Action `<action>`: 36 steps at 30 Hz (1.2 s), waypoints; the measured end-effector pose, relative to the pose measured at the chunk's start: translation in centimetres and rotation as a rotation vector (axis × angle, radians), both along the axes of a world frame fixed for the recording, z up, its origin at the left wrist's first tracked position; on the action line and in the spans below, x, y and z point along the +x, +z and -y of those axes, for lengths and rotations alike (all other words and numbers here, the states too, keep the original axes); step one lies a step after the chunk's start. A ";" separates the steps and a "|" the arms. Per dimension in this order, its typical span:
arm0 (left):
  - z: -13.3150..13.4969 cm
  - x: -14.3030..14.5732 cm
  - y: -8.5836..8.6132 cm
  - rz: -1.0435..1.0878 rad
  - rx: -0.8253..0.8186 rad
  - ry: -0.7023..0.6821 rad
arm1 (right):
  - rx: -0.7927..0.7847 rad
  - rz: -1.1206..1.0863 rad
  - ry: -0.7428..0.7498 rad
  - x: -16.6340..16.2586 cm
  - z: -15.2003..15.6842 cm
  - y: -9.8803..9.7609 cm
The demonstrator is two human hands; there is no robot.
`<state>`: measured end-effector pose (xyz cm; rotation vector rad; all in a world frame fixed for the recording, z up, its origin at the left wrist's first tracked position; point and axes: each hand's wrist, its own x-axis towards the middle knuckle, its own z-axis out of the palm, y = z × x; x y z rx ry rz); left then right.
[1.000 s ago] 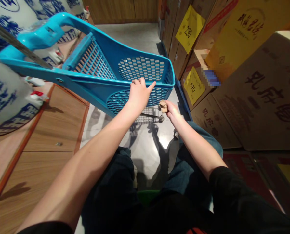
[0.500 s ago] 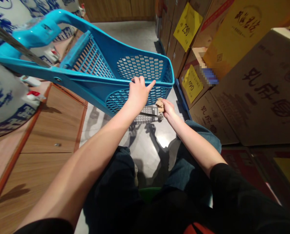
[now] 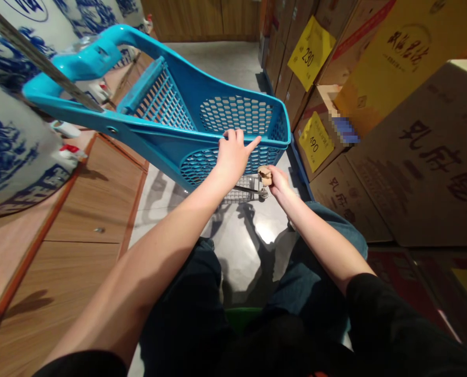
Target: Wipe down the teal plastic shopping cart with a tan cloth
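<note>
A blue plastic shopping cart basket [image 3: 218, 112] is tilted in front of me, its handle [image 3: 88, 57] up at the left. My left hand [image 3: 232, 154] grips the basket's near rim, index finger stretched along the edge. My right hand [image 3: 277, 180] is closed on a small crumpled brown wad [image 3: 264, 175], pressed against the cart's metal frame [image 3: 249, 188] just under the basket. My knees in dark trousers show below.
Stacked cardboard boxes [image 3: 414, 157] with yellow price tags [image 3: 311, 52] line the right side. Blue-and-white ceramic jars [image 3: 9, 152] stand on a wooden cabinet [image 3: 60, 251] at left. A grey tiled aisle [image 3: 221, 63] runs ahead.
Both hands keep their hold. The right hand with the brown wad has shifted slightly along the metal frame. The view has shifted a little; the cart stays tilted.
</note>
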<state>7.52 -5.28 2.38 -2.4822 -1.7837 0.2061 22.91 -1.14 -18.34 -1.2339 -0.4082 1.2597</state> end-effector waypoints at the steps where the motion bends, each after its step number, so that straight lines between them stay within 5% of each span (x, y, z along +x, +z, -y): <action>1: -0.1 -0.1 -0.1 -0.001 0.007 -0.006 | 0.050 0.007 0.007 0.3 -0.1 0.3; 4: -0.4 -0.3 -0.7 0.039 0.049 -0.041 | 0.152 0.025 0.021 0.9 -0.3 0.8; 11: -0.5 -0.4 -1.2 0.063 0.057 -0.042 | -0.083 0.061 0.003 0.4 -0.6 -0.3; 18: -1.2 -0.5 -2.5 0.172 0.125 -0.078 | 0.281 0.119 -0.062 2.8 -2.0 2.8; 26: -0.6 -0.2 -1.8 0.124 0.069 -0.037 | 0.002 0.130 -0.036 1.3 -0.8 1.5; 33: -0.7 -0.3 -2.0 0.095 0.092 -0.048 | 0.428 0.209 -0.033 3.9 -1.4 5.8; 36: -0.5 -0.2 -1.8 0.082 0.095 -0.054 | 0.359 0.227 -0.097 4.0 -0.8 5.4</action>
